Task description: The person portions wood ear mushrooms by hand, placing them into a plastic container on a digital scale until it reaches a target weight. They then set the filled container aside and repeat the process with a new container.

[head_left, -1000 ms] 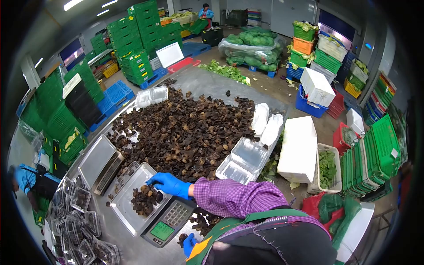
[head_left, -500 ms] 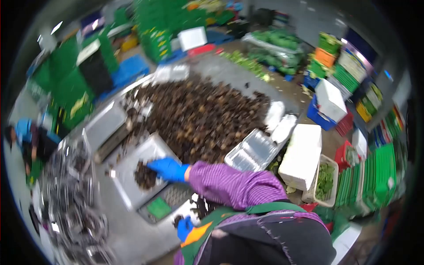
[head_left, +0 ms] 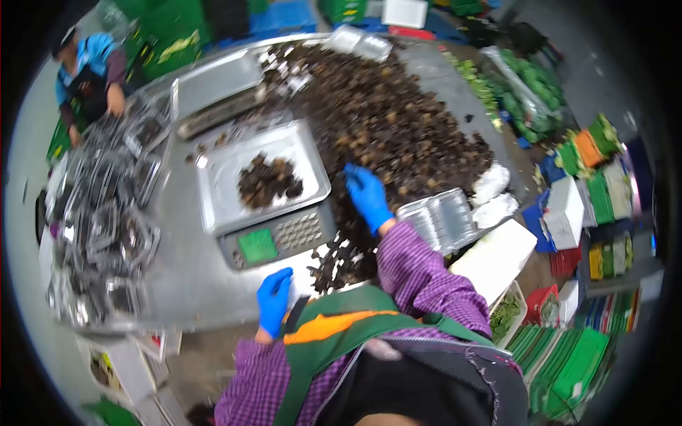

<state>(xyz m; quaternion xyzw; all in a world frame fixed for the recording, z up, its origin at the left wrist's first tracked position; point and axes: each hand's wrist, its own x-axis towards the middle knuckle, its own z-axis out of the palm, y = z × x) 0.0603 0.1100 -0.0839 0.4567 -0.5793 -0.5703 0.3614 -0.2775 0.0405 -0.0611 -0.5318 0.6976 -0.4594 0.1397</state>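
Note:
My right hand (head_left: 369, 200), in a blue glove, is at the near edge of a big heap of dark brown, mushroom-like pieces (head_left: 398, 121), fingers stretched out with nothing visible in them. My left hand (head_left: 273, 302), also gloved in blue, is raised beside the table's front edge, fingers extended and holding nothing I can see. Between them and further back, a weighing scale (head_left: 284, 236) with a green display carries a metal tray (head_left: 213, 202). A small clump of the brown pieces (head_left: 266, 181) lies in that tray. Darker scraps (head_left: 337, 266) lie right of the scale.
Clear plastic boxes (head_left: 106, 220) are piled at the left. A second metal tray (head_left: 217, 84) is behind the scale. Clear trays (head_left: 440, 220) and a white foam box (head_left: 497, 259) stand at the right. Another person (head_left: 89, 74) is at the far left, near green crates (head_left: 170, 28).
My right hand has moved from the clump in the scale tray to the heap's near edge. My left hand has risen into fuller view. The camera has turned, shifting the whole scene.

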